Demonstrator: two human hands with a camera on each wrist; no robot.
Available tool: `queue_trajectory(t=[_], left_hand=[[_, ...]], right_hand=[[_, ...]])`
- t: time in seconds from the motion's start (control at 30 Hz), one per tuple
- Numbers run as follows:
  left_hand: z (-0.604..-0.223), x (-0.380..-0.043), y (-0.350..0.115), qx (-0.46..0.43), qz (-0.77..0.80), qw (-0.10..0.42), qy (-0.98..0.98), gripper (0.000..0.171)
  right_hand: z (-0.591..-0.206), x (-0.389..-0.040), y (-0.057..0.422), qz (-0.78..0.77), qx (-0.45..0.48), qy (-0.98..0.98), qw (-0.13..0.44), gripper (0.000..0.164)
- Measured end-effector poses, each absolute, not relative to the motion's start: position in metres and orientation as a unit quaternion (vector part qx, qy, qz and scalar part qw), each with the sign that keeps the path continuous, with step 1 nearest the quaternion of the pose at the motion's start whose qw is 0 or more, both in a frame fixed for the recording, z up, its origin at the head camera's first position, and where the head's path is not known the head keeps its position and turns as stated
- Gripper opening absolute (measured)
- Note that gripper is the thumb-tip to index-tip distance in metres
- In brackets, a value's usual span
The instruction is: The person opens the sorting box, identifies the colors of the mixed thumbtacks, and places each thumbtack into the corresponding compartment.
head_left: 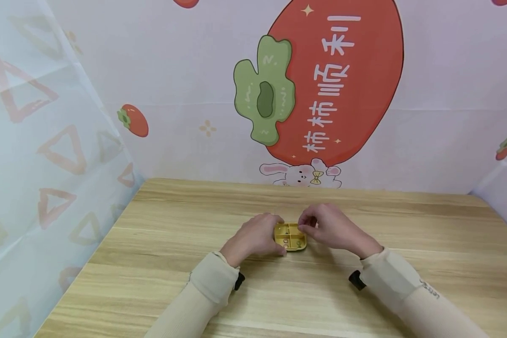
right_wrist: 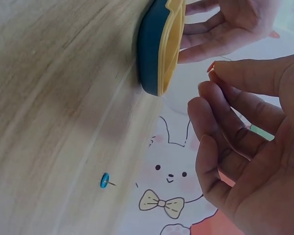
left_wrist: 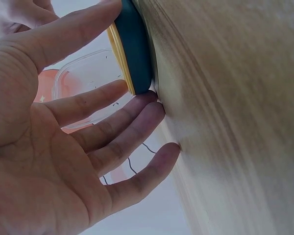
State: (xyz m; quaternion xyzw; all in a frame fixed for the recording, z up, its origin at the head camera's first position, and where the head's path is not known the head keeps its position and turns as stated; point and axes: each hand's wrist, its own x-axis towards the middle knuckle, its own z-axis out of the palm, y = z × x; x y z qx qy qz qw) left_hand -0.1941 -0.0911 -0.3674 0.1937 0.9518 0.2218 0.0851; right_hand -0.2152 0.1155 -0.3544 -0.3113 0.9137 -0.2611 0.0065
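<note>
A small case (head_left: 290, 236) with yellow compartments and a dark teal outside (left_wrist: 135, 49) sits on the table. My left hand (head_left: 259, 234) steadies it from the left, thumb at the near edge and fingertips at the far side. Its little finger touches the wood in the left wrist view. Over the case's right far corner, my right hand (head_left: 329, 227) pinches a red thumbtack (right_wrist: 210, 67) between thumb and index finger. A few tiny items lie in the compartments, too small to make out. The clear lid (left_wrist: 88, 88) stands raised behind the case.
A blue thumbtack (right_wrist: 105, 180) lies on the wooden table (head_left: 152, 263), point sideways, off to the right of the case. A printed backdrop (head_left: 186, 141) rises behind the table's far edge, with another printed sheet (head_left: 46, 155) along the left.
</note>
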Motion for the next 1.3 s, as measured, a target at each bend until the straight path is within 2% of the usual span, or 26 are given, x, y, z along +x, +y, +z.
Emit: queue_trajectory(t=[0.5,1.3], left_hand=[[-0.368,-0.195,-0.089,0.194,0.221,0.091,0.951,0.069],[-0.366,-0.194,-0.089,0.193,0.219,0.093,0.952,0.069]], right_hand=[[-0.362,-0.213,0.105,-0.185,-0.306,0.933,-0.036,0.003],[-0.369,-0.209,0.099,-0.154,-0.268,0.949,-0.054,0.003]])
